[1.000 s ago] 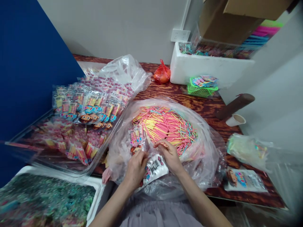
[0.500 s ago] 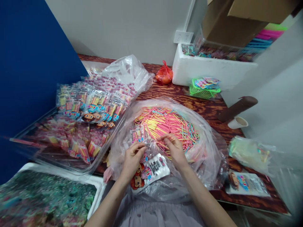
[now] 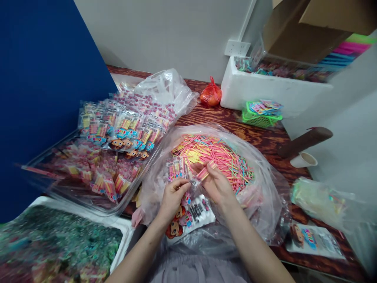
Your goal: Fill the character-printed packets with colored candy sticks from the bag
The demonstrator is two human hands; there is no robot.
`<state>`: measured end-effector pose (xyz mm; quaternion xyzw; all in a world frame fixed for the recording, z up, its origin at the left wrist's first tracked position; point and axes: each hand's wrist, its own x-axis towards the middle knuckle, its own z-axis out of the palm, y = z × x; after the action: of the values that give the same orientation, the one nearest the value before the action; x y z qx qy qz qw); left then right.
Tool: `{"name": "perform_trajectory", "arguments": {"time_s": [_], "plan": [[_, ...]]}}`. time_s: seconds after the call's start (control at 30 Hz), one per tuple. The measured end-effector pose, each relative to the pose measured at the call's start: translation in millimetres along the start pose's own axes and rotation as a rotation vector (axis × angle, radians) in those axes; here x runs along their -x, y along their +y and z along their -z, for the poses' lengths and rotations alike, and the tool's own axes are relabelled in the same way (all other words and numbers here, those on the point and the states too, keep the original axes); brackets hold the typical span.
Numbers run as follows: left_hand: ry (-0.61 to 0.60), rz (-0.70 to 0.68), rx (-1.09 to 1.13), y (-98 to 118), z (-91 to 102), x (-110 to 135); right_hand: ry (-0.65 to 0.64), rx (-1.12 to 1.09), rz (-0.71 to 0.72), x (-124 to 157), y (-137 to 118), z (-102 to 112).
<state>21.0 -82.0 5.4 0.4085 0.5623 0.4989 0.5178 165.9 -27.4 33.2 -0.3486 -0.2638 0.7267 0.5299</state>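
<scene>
In front of me a big clear plastic bag (image 3: 269,192) is spread open around a heap of thin pink, yellow and blue sticks (image 3: 203,147). My right hand (image 3: 220,188) is closed around a small bunch of pink and yellow sticks (image 3: 207,169), held over the heap's near edge. Thumb and fingers of my left hand (image 3: 173,196) pinch the edge of a small clear plastic bag (image 3: 194,182), partly hidden by the fingers. Below the hands lies a silver printed pouch (image 3: 200,212). Just beyond my left hand is a filled packet of sticks (image 3: 175,167).
A clear tray (image 3: 118,208) on the left holds many filled packets. Nearer, a white foam box (image 3: 125,232) contains green and pink pieces. A green basket (image 3: 260,119), red bag (image 3: 211,94), paper cup (image 3: 304,160) and another printed pouch (image 3: 315,240) are on the table.
My right hand has turned palm-up, and a bunch of sticks now shows in it. My left hand keeps its pinch. The whole view has shifted slightly.
</scene>
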Motion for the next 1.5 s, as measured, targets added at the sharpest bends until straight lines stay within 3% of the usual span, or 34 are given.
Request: {"name": "perform_trajectory", "arguments": {"time_s": [0.27,0.47,0.53,0.63,0.73,0.8,0.9,0.97,1.07,1.13,1.2,1.33,1.5], "plan": [[-0.003,-0.113,-0.021,3.4,1.4,-3.2,-0.079,0.42,-0.044,21.2,1.1,-9.1],[0.033,-0.07,0.107,9.5,11.7,-3.1,0.024,0.676,0.393,34.5,8.0,-30.2],[0.045,-0.085,0.114,10.5,15.3,-3.5,0.0,0.813,0.491,35.7,10.3,-35.4],[0.041,-0.089,0.135,8.5,19.0,-5.8,-0.051,0.979,0.551,35.5,11.6,-41.5],[0.055,-0.062,0.19,6.1,19.3,-9.0,-0.009,0.996,0.586,34.9,10.8,-46.6],[0.073,-0.055,0.227,7.6,17.9,-11.2,-0.052,1.0,0.583,31.3,9.1,-46.6],[0.135,-0.048,0.238,13.4,16.1,-16.9,-0.12,0.956,0.536,12.1,3.9,-34.6],[0.197,-0.07,0.196,14.4,16.6,-24.1,-0.019,1.001,0.529,-11.6,0.1,-19.2],[0.283,-0.135,0.053,4.9,19.9,-40.5,0.106,1.564,0.499,-53.1,-1.7,2.8],[0.345,-0.138,-0.066,-7.4,22.7,-52.7,0.07,1.96,0.446,-75.7,2.0,9.2],[0.398,-0.114,-0.141,-19.8,24.8,-62.7,0.023,2.135,0.423,-90.6,8.8,7.8],[0.38,-0.113,-0.165,-31.7,25.6,-69.8,-0.036,2.2,0.429,-104.5,22.6,-4.3],[0.37,-0.171,-0.262,-24.7,25.0,-58.7,-0.047,2.235,0.399,-109.3,23.1,-7.0]]}}
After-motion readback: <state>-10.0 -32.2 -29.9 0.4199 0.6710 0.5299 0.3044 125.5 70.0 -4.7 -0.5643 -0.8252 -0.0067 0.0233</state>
